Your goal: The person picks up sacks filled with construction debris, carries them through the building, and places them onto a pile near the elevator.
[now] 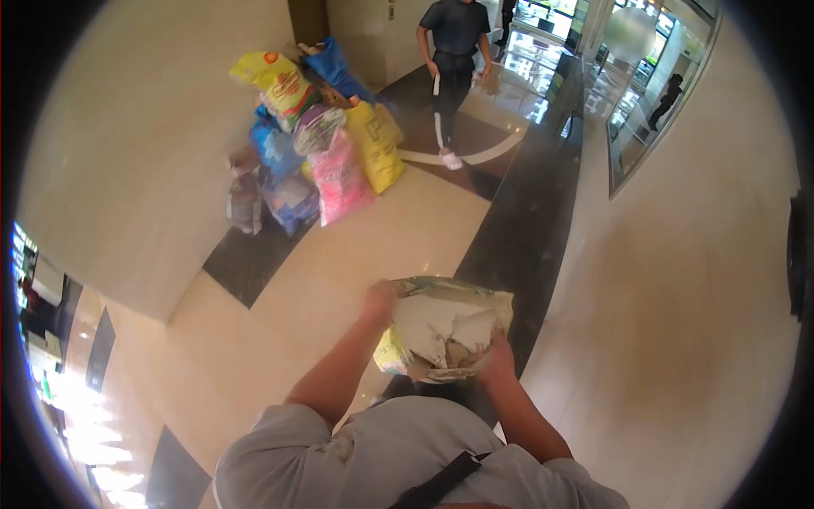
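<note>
Just in front of my body I hold up an open bag (447,327), with pale, torn-looking material showing inside its wide mouth. Its outside shows yellow at the lower left. My left hand (383,304) is closed on the upper left rim of the bag. At the lower right rim, my right hand (497,360) grips the bag; its fingers are partly hidden and blurred. What exactly the pale material is cannot be made out.
A heap of filled bags, among them a pink bag (341,180) and a yellow bag (373,146), leans by the left wall (161,127). Beyond it a person (455,59) in dark clothes walks on the shiny floor. A glass door (657,93) is at the upper right.
</note>
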The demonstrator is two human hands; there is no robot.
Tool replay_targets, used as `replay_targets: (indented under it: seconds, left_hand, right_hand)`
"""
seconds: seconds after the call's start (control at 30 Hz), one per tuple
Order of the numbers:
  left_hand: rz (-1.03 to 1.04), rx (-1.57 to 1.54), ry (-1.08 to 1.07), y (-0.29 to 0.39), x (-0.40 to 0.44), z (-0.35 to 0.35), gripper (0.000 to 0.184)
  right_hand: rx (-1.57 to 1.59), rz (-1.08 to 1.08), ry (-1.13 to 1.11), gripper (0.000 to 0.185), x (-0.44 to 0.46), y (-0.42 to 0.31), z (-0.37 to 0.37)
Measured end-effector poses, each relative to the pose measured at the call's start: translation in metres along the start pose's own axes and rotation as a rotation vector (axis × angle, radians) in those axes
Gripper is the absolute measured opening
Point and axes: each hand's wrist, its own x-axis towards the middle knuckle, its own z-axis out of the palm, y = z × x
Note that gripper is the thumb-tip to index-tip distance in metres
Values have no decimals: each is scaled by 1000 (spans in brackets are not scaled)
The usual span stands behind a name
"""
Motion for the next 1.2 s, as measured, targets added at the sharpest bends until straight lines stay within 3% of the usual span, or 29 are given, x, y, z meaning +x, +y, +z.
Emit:
replay_targets:
  seconds: [0.07, 0.13, 0.17, 0.23, 0.3, 0.37, 0.57, 0.67, 0.77, 0.87, 1.07, 1.13, 1.2]
  left_hand:
    - [-77, -126, -116, 18, 45, -9, 34]
    - [50, 3, -118, 21, 65, 7, 35]
    - [118, 70, -101, 13, 102, 18, 35]
    - [26, -132, -116, -26, 158, 67, 37]
    - [38, -104, -144, -40, 217, 72, 38]
    - [133, 139, -192, -19, 257, 43, 38]
    - [304, 171, -85, -98, 412, 75, 40]
    - [44, -26, -254, -138, 510, 98, 44]
    - [188, 121, -181, -186, 596, 113, 41]
    - [101, -4, -227, -175, 684, 50, 41]
    - [93, -8, -111, -209, 865, 41, 44]
    - [-340, -782, -35, -215, 925, 42, 32]
    - [-793, -1162, 13, -218, 995, 38, 27]
  right_hand:
    - [16, -44, 49, 39, 16, -17, 16]
    - [1, -60, 136, 38, 18, -32, 21]
    - [30, -78, 105, 38, 43, -49, 28]
    - [96, -103, 54, 38, 88, -70, 37]
    - [88, -146, 133, 38, 128, -97, 78]
    - [71, -142, 189, 38, 164, -117, 97]
    - [55, -116, 128, 39, 311, -166, 181]
    - [55, -128, 54, 38, 393, -201, 231]
    - [51, -116, 75, 38, 461, -220, 276]
    - [65, -90, 37, 38, 522, -250, 337]
    - [75, -2, -19, 39, 672, -323, 429]
    - [62, 19, -14, 39, 731, -350, 450]
    - [31, 44, -48, 39, 788, -383, 481]
